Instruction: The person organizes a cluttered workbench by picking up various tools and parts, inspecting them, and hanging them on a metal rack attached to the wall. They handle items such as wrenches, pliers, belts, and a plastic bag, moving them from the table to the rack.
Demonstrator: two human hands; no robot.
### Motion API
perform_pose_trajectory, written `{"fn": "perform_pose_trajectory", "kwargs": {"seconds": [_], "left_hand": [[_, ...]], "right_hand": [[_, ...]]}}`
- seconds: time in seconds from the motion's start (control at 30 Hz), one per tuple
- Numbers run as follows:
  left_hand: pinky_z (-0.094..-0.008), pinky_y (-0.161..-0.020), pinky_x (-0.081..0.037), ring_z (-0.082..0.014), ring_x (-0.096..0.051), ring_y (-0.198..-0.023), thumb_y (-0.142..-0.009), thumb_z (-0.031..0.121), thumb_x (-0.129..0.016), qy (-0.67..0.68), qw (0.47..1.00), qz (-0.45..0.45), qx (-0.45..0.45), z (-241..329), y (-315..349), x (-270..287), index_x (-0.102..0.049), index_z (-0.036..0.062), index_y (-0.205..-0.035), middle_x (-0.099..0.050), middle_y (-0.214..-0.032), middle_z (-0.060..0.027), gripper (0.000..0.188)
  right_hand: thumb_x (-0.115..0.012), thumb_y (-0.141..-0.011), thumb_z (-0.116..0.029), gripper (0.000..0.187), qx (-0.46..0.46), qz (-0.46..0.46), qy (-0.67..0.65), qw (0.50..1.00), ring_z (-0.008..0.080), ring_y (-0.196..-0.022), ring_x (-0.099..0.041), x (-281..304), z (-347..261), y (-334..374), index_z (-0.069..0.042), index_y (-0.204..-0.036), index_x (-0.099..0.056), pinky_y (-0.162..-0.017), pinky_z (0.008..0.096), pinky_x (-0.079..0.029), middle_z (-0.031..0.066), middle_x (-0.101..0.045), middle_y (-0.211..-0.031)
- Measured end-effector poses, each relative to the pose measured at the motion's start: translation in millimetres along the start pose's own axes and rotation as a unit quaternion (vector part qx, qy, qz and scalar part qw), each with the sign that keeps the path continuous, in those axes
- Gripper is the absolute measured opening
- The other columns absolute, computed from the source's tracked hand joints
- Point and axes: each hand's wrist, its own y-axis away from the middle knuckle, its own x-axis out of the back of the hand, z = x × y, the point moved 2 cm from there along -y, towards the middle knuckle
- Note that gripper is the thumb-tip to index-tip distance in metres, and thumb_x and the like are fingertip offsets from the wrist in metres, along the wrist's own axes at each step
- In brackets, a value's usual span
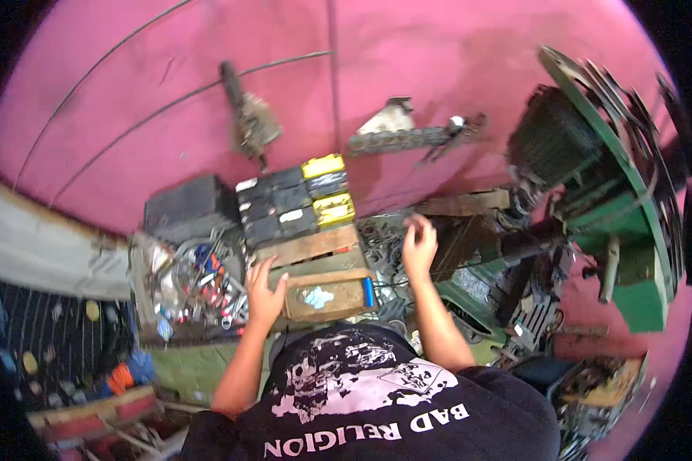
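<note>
My left hand (pixel 264 298) has its fingers spread at the left end of a shallow wooden tray (pixel 346 300), nothing visibly held. A small pale-blue piece (pixel 315 297) of unclear kind lies in the tray. At the tray's right end is a blue cylinder-shaped thing (pixel 369 292). My right hand (pixel 419 250) is raised above the bench, right of a wooden board (pixel 307 252). Its fingers are curled together at the tips; whatever they may hold is too small and blurred to make out.
Left of the tray, a bin of loose hand tools (pixel 207 284) stands by a black case (pixel 188 206). Behind are several black and yellow boxes (pixel 292 200). A green machine (pixel 623 223) with a large disc rises at the right. Metal parts (pixel 384 238) crowd the bench near my right hand.
</note>
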Motion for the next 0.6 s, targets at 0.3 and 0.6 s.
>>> {"fn": "perform_pose_trajectory", "kwargs": {"seconds": [0.3,0.6], "left_hand": [[-0.0416,-0.090,-0.048,-0.0294,-0.061,-0.103,-0.089,0.017,-0.074,-0.070,0.948,0.088,0.297,-113.7,178.1,74.3,-0.071,0.0062,-0.120,-0.070,-0.113,-0.0122,0.033],[-0.0380,-0.079,-0.053,-0.0247,-0.066,-0.082,-0.091,0.024,-0.074,-0.044,0.951,0.122,0.282,-207.2,176.2,123.9,-0.070,0.0039,-0.120,-0.074,-0.102,-0.0144,0.036]], "right_hand": [[-0.067,-0.088,-0.012,0.024,0.141,-0.461,-0.020,0.876,0.0371,-0.100,-0.063,-80.0,-87.3,150.7,-0.008,-0.111,-0.069,-0.092,0.0482,-0.048,0.0147,-0.071,-0.102],[-0.076,-0.084,-0.028,0.025,0.183,-0.484,0.072,0.853,0.0374,-0.096,-0.064,-246.5,-192.1,199.5,-0.013,-0.104,-0.075,-0.091,0.0487,-0.049,0.0150,-0.073,-0.093]]}}
